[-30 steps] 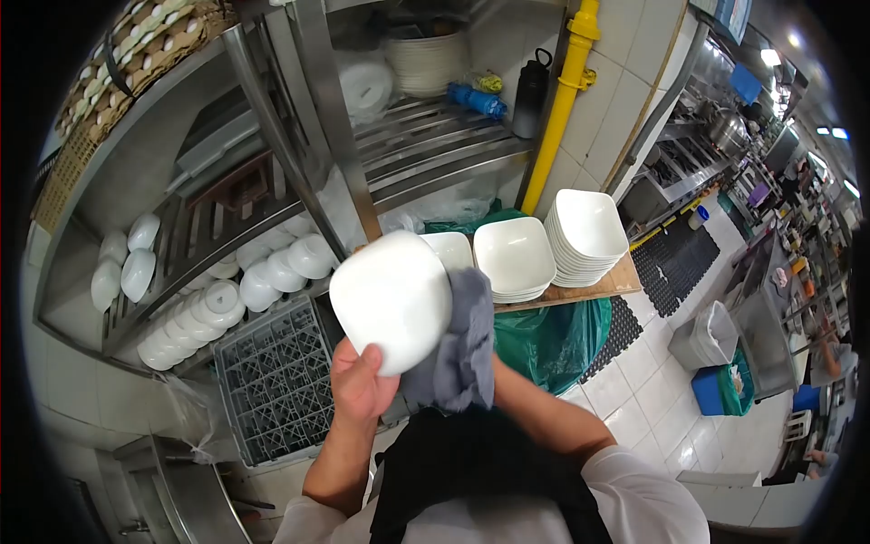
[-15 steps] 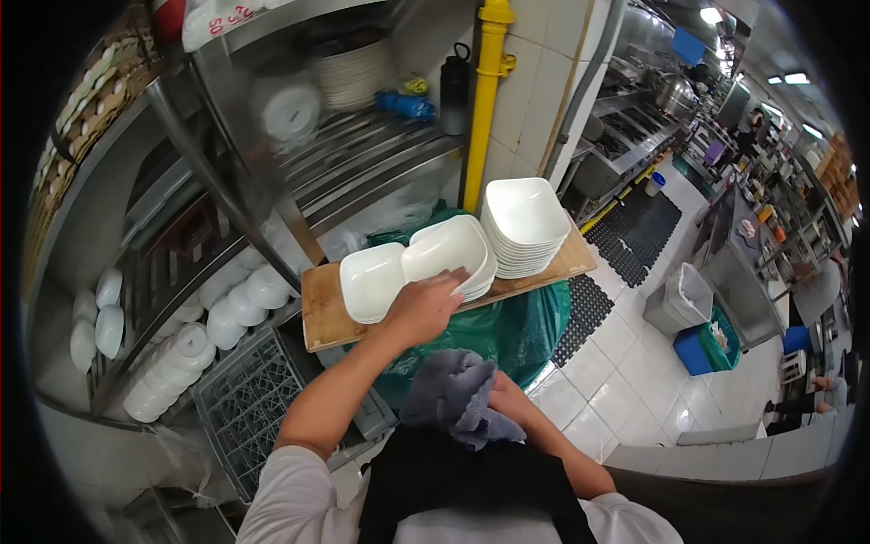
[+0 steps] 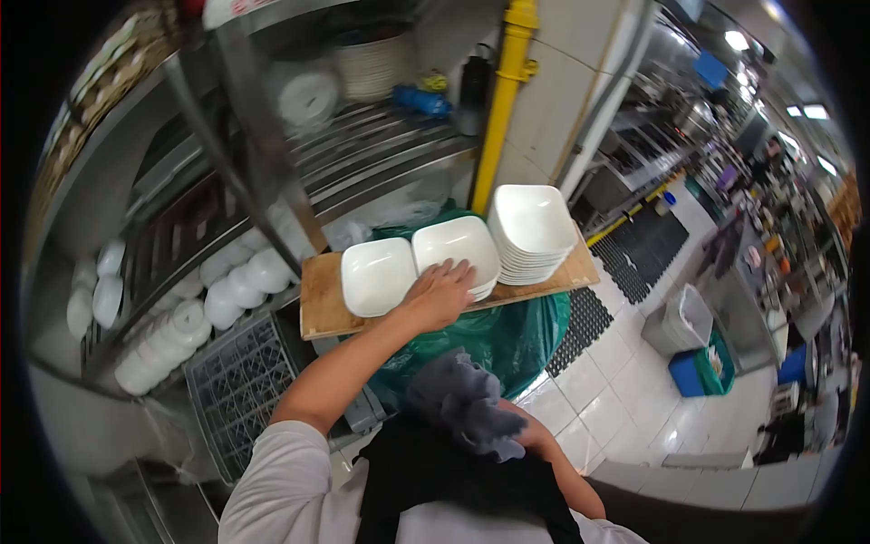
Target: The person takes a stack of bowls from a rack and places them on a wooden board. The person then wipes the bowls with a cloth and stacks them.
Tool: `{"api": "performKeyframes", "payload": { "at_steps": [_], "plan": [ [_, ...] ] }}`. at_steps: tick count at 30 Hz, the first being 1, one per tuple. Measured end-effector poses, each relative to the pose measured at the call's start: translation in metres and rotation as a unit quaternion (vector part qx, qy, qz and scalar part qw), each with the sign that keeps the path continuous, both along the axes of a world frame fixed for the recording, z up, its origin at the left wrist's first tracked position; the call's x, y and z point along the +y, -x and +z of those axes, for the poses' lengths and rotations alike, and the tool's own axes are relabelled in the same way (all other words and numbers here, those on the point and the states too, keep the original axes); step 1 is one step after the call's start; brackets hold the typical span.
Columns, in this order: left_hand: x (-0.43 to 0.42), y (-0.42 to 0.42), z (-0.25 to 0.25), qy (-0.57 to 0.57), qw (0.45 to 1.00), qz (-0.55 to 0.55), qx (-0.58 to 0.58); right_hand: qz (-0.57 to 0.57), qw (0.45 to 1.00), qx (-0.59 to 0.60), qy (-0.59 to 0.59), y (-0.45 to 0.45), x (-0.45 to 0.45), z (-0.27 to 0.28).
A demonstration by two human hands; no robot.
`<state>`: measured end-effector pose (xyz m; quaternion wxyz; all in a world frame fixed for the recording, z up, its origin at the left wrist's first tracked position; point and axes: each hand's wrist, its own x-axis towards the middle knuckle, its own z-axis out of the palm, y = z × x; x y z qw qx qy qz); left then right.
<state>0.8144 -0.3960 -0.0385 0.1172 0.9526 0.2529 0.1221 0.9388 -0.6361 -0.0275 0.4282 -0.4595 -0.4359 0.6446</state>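
Three groups of white square bowls stand in a row on a wooden board. My left hand lies over the near rim of the middle bowl, its fingers stretched out and slightly apart inside. That bowl tops a short stack. To its left sits another white bowl, and to its right rises a tall stack of bowls. Close to my body, my right hand grips a grey cloth that hides most of its fingers.
The wooden board rests over a bin lined with a green bag. At left are a grey dish rack and shelves of white bowls. A yellow pipe runs up behind. Bins stand on the tiled floor at right.
The tilted middle bowl has settled level on its stack, and my left hand's fingers have spread over its near side. My right hand has shifted slightly down and right with the cloth.
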Motion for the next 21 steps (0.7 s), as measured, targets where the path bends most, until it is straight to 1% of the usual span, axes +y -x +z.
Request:
{"api": "performKeyframes", "payload": {
  "at_steps": [1, 2, 5, 6, 9, 11, 13, 14, 15, 17, 19, 20, 21],
  "plan": [
    [-0.002, 0.002, 0.0, -0.01, 0.999, 0.004, -0.032, 0.018, 1.0, 0.007, -0.006, 0.005, 0.008, 0.008],
    [-0.003, 0.006, 0.001, -0.023, 0.998, 0.008, -0.063, 0.023, 0.993, 0.028, 0.109, -0.004, 0.009, -0.04],
    [-0.017, 0.04, 0.007, -0.016, 0.979, 0.107, -0.175, 0.093, 0.992, 0.035, 0.078, 0.007, 0.038, -0.018],
    [-0.018, 0.056, -0.004, -0.007, 0.96, 0.152, -0.234, 0.101, 0.993, 0.045, 0.046, 0.008, 0.047, -0.012],
    [-0.022, 0.11, -0.039, 0.023, 0.903, 0.3, -0.307, 0.077, 0.985, 0.036, -0.15, 0.021, 0.084, 0.019],
    [-0.02, 0.132, -0.055, 0.049, 0.901, 0.322, -0.287, 0.038, 0.988, 0.062, -0.136, 0.031, 0.117, 0.039],
    [-0.021, 0.142, -0.058, 0.09, 0.897, 0.335, -0.275, -0.002, 0.978, -0.052, -0.2, 0.052, 0.161, 0.063],
    [-0.021, 0.143, -0.054, 0.118, 0.895, 0.334, -0.273, 0.011, 0.955, -0.19, -0.229, 0.059, 0.188, 0.069],
    [-0.021, 0.142, -0.05, 0.146, 0.892, 0.33, -0.271, 0.022, 0.91, -0.324, -0.257, 0.065, 0.216, 0.07],
    [-0.02, 0.136, -0.046, 0.207, 0.87, 0.343, -0.286, 0.03, 0.802, -0.489, -0.343, 0.078, 0.27, 0.039],
    [-0.013, 0.133, -0.053, 0.263, 0.853, 0.338, -0.297, 0.016, 0.69, -0.627, -0.361, 0.093, 0.291, -0.017],
    [-0.011, 0.133, -0.056, 0.234, 0.868, 0.339, -0.276, 0.007, 0.628, -0.688, -0.364, 0.1, 0.295, -0.039],
    [-0.009, 0.134, -0.059, 0.204, 0.882, 0.34, -0.254, 0.012, 0.628, -0.686, -0.367, 0.105, 0.294, -0.055]
  ]
}}
